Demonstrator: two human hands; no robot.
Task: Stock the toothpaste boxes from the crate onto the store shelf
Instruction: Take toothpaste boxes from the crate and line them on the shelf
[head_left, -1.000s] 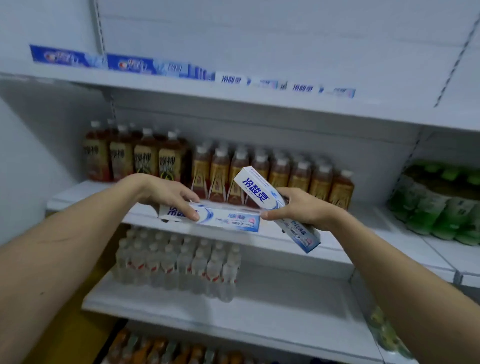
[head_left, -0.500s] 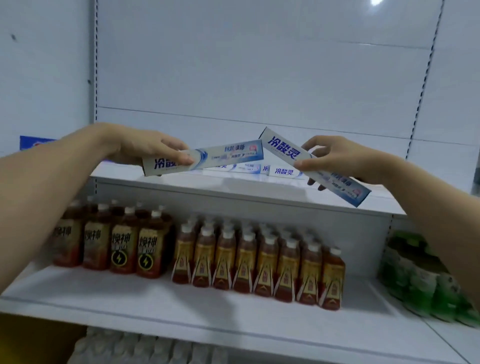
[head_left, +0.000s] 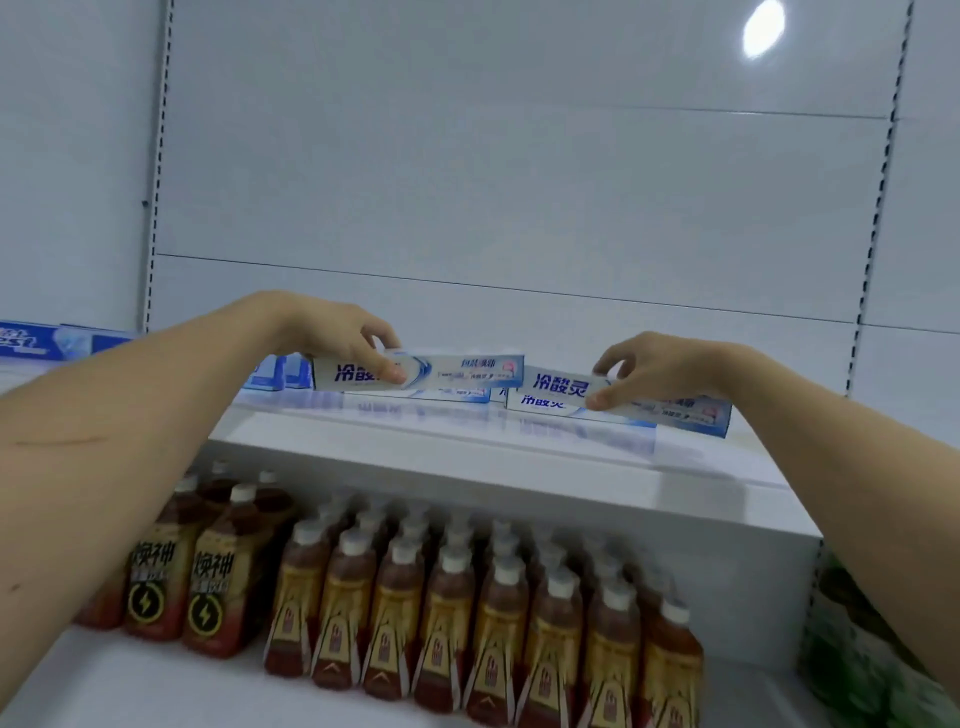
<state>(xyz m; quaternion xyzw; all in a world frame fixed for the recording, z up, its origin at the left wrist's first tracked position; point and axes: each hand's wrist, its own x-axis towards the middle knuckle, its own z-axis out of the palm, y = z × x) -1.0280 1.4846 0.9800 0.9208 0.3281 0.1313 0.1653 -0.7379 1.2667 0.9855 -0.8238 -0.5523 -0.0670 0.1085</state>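
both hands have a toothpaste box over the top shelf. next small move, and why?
Probably lower both boxes flat onto the ones beneath, then let go. The left hand pinches its box level over a shelved box. The right hand pinches its box, tilted down to the right, just over another box on the top shelf.

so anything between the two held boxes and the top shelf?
Yes, other boxes: the left box sits over one already lying there, and the right box over another. They would stack on those.
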